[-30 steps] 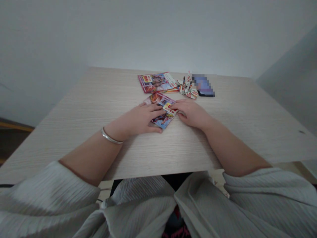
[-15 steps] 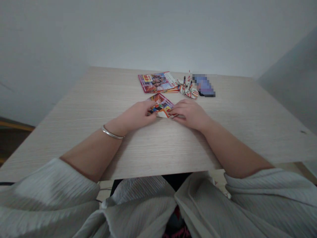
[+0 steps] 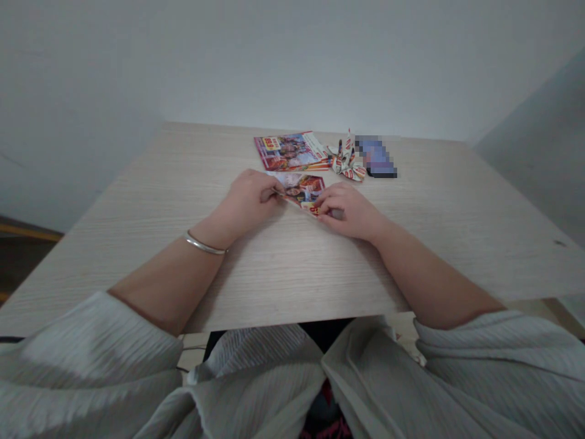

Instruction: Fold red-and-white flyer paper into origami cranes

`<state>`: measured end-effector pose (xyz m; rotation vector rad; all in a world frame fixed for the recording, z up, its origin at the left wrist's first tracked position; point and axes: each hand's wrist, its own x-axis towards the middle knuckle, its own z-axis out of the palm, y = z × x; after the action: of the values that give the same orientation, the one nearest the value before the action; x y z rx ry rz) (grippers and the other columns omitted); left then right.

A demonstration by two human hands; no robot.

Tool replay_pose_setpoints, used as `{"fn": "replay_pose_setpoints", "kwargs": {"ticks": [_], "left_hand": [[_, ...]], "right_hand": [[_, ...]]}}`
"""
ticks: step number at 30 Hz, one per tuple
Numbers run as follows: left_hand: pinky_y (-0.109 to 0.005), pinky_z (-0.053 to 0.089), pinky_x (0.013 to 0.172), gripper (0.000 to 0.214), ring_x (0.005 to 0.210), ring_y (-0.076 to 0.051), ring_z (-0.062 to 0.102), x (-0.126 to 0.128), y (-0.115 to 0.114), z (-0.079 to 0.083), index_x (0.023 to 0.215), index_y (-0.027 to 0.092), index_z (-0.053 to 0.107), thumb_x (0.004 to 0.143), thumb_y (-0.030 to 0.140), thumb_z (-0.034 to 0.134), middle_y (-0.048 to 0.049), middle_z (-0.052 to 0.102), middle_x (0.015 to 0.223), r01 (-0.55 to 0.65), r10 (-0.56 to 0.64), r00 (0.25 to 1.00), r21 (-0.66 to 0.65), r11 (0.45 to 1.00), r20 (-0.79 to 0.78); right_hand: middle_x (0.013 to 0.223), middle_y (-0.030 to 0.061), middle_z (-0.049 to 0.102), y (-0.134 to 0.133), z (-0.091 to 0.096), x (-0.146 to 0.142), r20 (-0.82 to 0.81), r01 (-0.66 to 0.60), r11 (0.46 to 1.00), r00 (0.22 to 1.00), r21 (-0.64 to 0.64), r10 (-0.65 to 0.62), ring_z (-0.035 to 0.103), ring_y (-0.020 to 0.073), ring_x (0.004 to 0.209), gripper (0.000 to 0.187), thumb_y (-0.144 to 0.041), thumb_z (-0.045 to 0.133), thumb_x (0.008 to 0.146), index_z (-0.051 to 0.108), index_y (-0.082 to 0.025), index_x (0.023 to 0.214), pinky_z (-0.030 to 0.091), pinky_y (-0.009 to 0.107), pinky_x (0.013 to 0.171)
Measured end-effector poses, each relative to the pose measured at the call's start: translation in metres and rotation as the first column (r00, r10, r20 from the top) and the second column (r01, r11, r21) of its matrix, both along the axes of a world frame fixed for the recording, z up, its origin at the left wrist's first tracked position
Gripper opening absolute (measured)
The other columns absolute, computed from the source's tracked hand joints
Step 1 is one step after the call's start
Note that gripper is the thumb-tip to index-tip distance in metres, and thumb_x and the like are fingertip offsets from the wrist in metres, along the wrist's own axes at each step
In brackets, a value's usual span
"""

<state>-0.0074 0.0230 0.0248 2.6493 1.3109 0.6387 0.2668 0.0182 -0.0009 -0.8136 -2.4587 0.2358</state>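
Note:
A small colourful printed paper sheet (image 3: pixel 304 189) lies on the pale wooden table (image 3: pixel 183 183) between my hands. My left hand (image 3: pixel 249 201), with a silver bracelet at the wrist, pinches the sheet's left edge with curled fingers. My right hand (image 3: pixel 347 210) presses and grips the sheet's near right corner with bent fingers. The sheet looks folded, its near edge running slantwise from one hand to the other.
Farther back lie a flat stack of printed flyers (image 3: pixel 290 151), a folded paper figure (image 3: pixel 347 161) and a blurred-out dark object (image 3: pixel 377 160). A grey wall rises behind the table. My grey sleeves fill the foreground.
The near half of the sheet has been lifted and folded away from me. My left hand went from lying flat on it to pinching its left edge farther back.

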Motion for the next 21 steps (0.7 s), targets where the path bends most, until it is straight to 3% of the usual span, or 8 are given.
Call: {"fn": "replay_pose_setpoints", "kwargs": {"ticks": [5, 8, 11, 13, 14, 16, 19, 21], "left_hand": [[-0.039, 0.056, 0.102, 0.030, 0.100, -0.022, 0.075, -0.009, 0.005, -0.006, 0.088, 0.019, 0.080, 0.084, 0.011, 0.051, -0.0076, 0.083, 0.101, 0.116, -0.110, 0.992, -0.103, 0.988, 0.066], [-0.036, 0.056, 0.106, 0.040, 0.108, -0.021, 0.075, -0.016, 0.007, -0.007, 0.100, 0.020, 0.082, 0.083, 0.009, 0.048, -0.0069, 0.083, 0.113, 0.190, -0.187, 0.982, -0.171, 0.967, 0.037], [-0.038, 0.052, 0.114, 0.045, 0.118, -0.022, 0.073, -0.025, 0.007, -0.003, 0.116, 0.021, 0.080, 0.092, 0.014, 0.043, -0.0061, 0.079, 0.127, 0.204, -0.214, 0.977, -0.249, 0.947, -0.015], [-0.047, 0.038, 0.128, 0.046, 0.126, -0.022, 0.069, -0.030, 0.006, 0.001, 0.126, 0.019, 0.076, 0.101, 0.022, 0.037, -0.0071, 0.076, 0.136, 0.183, -0.205, 0.978, -0.296, 0.937, -0.045], [-0.055, 0.024, 0.133, 0.050, 0.133, -0.023, 0.065, -0.032, 0.005, 0.002, 0.130, 0.019, 0.073, 0.106, 0.025, 0.030, -0.0074, 0.073, 0.142, 0.170, -0.194, 0.979, -0.292, 0.941, -0.054], [-0.065, 0.015, 0.132, 0.053, 0.141, -0.026, 0.058, -0.033, 0.002, 0.004, 0.128, 0.021, 0.073, 0.108, 0.028, 0.024, -0.0074, 0.069, 0.147, 0.174, -0.212, 0.969, -0.262, 0.949, -0.125], [-0.072, 0.015, 0.128, 0.052, 0.149, -0.035, 0.047, -0.022, -0.003, 0.006, 0.127, 0.023, 0.074, 0.111, 0.041, 0.028, -0.0077, 0.073, 0.140, 0.114, -0.139, 0.962, -0.118, 0.986, -0.234], [-0.066, 0.020, 0.128, 0.052, 0.148, -0.037, 0.046, -0.009, -0.009, 0.008, 0.130, 0.022, 0.074, 0.108, 0.053, 0.038, -0.0099, 0.068, 0.147, 0.083, -0.072, 0.968, 0.036, 0.996, -0.242]], "right_hand": [[0.127, 0.0095, 0.078, 0.003, -0.001, 0.008, 0.003, 0.024, 1.000, 1.000, 0.017, -0.024, 0.068, 0.0261, 0.123, 0.040, -0.006, 0.048, 0.091, 0.080, -0.023, 0.108, 0.049, 0.051, 0.111], [0.141, 0.0110, 0.073, 0.002, -0.001, 0.013, 0.073, 0.044, 0.999, 0.996, 0.032, -0.047, 0.063, 0.0285, 0.131, 0.052, -0.001, 0.048, 0.088, 0.080, -0.023, 0.122, 0.047, 0.054, 0.114], [0.140, 0.0089, 0.074, 0.001, 0.000, 0.016, 0.160, 0.045, 0.997, 0.986, 0.070, -0.056, 0.057, 0.0323, 0.137, 0.048, -0.005, 0.055, 0.090, 0.080, -0.026, 0.125, 0.045, 0.058, 0.115], [0.129, 0.0084, 0.079, 0.001, 0.001, 0.015, 0.198, 0.045, 0.994, 0.978, 0.097, -0.063, 0.059, 0.0325, 0.133, 0.039, -0.011, 0.058, 0.094, 0.083, -0.026, 0.120, 0.047, 0.056, 0.113], [0.124, 0.0085, 0.081, 0.001, 0.002, 0.014, 0.213, 0.038, 0.994, 0.975, 0.107, -0.060, 0.062, 0.0315, 0.128, 0.035, -0.014, 0.058, 0.097, 0.084, -0.026, 0.117, 0.048, 0.054, 0.110], [0.116, 0.0092, 0.082, 0.000, 0.007, 0.011, 0.244, 0.015, 0.992, 0.969, 0.122, -0.044, 0.066, 0.0292, 0.117, 0.031, -0.016, 0.058, 0.099, 0.085, -0.025, 0.112, 0.051, 0.050, 0.105], [0.107, 0.0104, 0.083, -0.007, 0.018, 0.002, 0.316, 0.009, 0.989, 0.947, 0.151, -0.057, 0.067, 0.0291, 0.108, 0.025, -0.019, 0.062, 0.100, 0.086, -0.023, 0.106, 0.051, 0.049, 0.099], [0.095, 0.0116, 0.080, -0.013, 0.025, -0.005, 0.394, 0.061, 0.971, 0.907, 0.229, -0.150, 0.066, 0.0303, 0.105, 0.024, -0.019, 0.061, 0.100, 0.085, -0.021, 0.098, 0.049, 0.050, 0.101]]}}
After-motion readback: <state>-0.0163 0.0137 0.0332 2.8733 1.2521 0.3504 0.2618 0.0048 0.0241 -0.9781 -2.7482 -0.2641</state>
